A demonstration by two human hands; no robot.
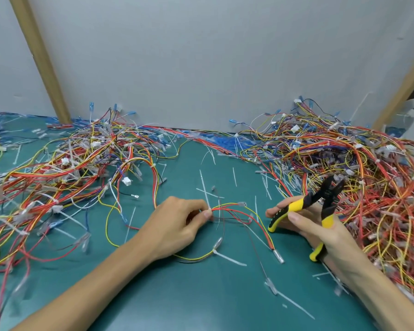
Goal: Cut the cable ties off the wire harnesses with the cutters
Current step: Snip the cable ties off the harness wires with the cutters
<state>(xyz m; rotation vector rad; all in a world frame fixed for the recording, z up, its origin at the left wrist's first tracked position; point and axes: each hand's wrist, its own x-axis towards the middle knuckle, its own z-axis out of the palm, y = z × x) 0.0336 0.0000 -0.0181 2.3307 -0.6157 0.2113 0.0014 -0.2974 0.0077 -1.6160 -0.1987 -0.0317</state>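
Right hand (320, 225) grips yellow-and-black-handled cutters (320, 206), black nose pointing far-right; left hand (177, 218) pinches red-and-yellow wire harness (237, 209).

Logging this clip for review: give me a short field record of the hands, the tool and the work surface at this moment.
left hand: pinches a loose wire harness at mid-mat
right hand: grips the yellow-and-black cutters by the handles
cutters: jaws apart, raised, clear of the held harness
harness piles: left pile and right pile, against the grey wall
surface: green mat, strewn with white cable ties
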